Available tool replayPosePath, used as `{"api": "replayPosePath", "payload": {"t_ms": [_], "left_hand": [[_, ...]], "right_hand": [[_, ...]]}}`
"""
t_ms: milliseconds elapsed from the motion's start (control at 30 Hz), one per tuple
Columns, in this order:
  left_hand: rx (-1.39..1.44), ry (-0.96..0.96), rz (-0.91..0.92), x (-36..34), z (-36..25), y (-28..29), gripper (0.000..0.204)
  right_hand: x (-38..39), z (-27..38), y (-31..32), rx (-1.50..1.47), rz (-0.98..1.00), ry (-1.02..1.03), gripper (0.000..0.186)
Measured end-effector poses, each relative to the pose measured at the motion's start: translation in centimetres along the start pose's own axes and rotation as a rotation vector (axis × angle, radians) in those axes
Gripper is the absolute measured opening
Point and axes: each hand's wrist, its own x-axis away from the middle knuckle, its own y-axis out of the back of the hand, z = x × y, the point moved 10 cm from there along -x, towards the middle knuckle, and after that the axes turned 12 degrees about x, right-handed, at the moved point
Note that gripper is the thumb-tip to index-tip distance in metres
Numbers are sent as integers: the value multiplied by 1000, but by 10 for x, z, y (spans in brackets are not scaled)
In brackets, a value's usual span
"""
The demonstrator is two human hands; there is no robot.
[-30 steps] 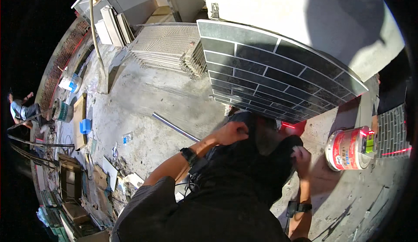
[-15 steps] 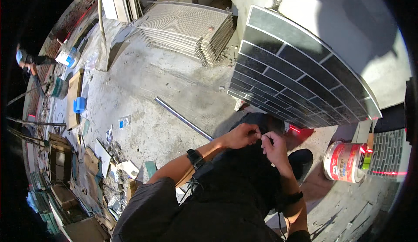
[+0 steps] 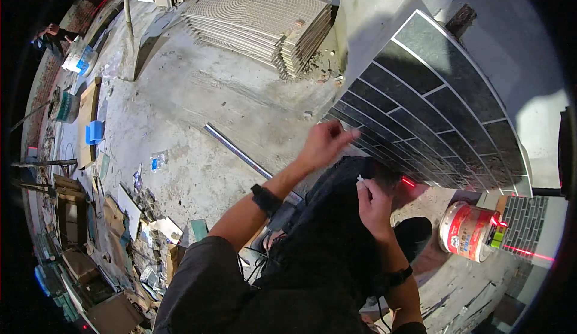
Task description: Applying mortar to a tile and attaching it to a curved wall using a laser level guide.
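My right hand [image 3: 375, 209] is closed in front of my dark-clothed legs. Between its thumb and fingers it pinches a small white piece [image 3: 360, 179] that looks like a tile spacer. My left hand [image 3: 325, 146] is raised near the lower left edge of a large dark panel [image 3: 428, 109], which is marked with pale lines in a brick pattern. Its fingers are curled and the thumb points toward the panel; I cannot make out anything in them. The panel stands tilted along the pale wall. Whether my left fingers touch it cannot be seen.
A red-and-white bucket [image 3: 466, 230] stands at right, a green device with red laser light beside it. Grooved panels [image 3: 255, 15] are stacked at the back. A long metal bar [image 3: 240, 154] lies on the floor. Debris [image 3: 147, 238] fills the left; another person [image 3: 53, 36] is far left.
My hands, together before, have come apart. My left hand has moved up toward the panel, while the right stays low with the white piece now showing. The view has shifted.
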Motion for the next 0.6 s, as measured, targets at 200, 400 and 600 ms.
{"api": "replayPosePath", "payload": {"t_ms": [200, 400, 600], "left_hand": [[13, -127, -152, -72, 12, 43, 45], [125, 180, -165, -73, 82, 66, 42], [101, 81, 121, -20, 40, 25, 32]], "right_hand": [[-7, -4, -10, -77, 8, -79, 13], [-20, -4, -13, -98, -9, -82, 15], [-55, -15, -19, -205, 52, -169, 18]]}}
